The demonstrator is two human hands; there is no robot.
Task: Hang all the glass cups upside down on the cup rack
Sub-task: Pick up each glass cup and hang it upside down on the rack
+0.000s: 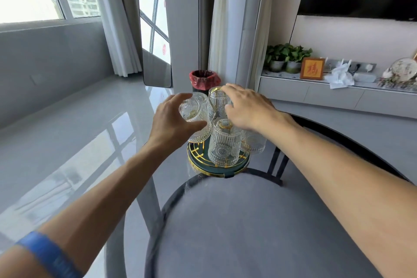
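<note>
Several ribbed clear glass cups (223, 142) inverted, gold-wire cup rack (217, 166), round green base

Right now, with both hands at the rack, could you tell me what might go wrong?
1. The left hand holds a cup tilted close against cups already hung; glass could knock glass.
2. The right hand rests over the rack's top, hiding the pegs there, so aiming is harder.
3. The rack stands near the table edge; a push could tip it.

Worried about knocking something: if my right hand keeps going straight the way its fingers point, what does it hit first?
Probably the gold wire loop atop the cup rack; the right hand fingertips look nearly on it already, though depth is unclear.
</note>
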